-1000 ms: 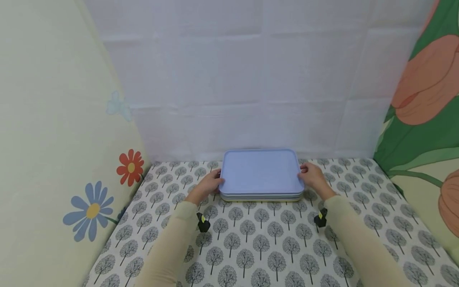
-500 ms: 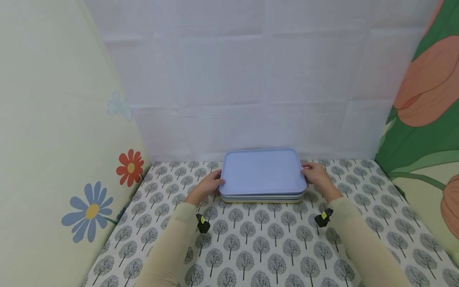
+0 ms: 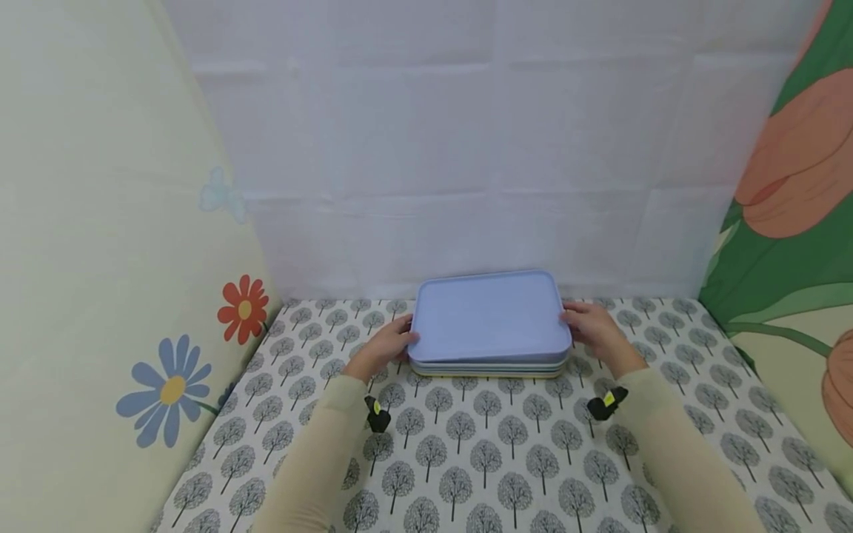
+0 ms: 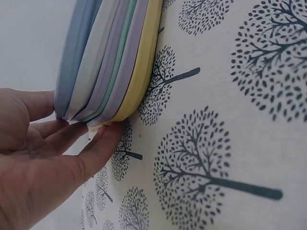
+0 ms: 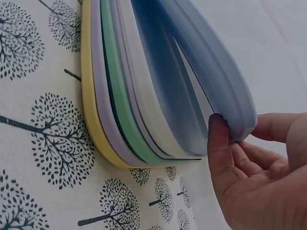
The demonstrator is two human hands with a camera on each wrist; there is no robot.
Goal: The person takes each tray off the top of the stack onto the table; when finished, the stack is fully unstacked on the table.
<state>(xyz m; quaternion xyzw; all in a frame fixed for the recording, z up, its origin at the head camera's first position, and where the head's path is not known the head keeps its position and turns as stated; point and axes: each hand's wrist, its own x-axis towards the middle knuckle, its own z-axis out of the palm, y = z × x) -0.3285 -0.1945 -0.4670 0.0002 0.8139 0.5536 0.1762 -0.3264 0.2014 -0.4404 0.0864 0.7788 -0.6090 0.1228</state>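
Note:
A light blue rectangular tray (image 3: 489, 314) tops a stack of several trays at the back of the table. Its right end is lifted in my right hand (image 3: 596, 333), thumb and fingers pinching the corner. In the right wrist view, a wedge-shaped gap separates it from the white tray (image 5: 156, 112) below. My left hand (image 3: 383, 346) holds the blue tray's left edge, thumb at its rim and fingertips against the stack's side. Lower down show a green tray (image 5: 117, 91) between purple ones and, at the bottom, a yellow tray (image 4: 144, 62).
A white cloth with dark tree prints covers the table (image 3: 460, 459). Close behind the stack hangs a plain white sheet (image 3: 400, 148). Flower-patterned cloths (image 3: 100, 222) stand along both sides. A small black device (image 3: 378, 414) shows at each wrist.
The blue tray's right end has risen, so it now tilts over the stack. My right hand has moved slightly right with it. My left hand stays at the left edge.

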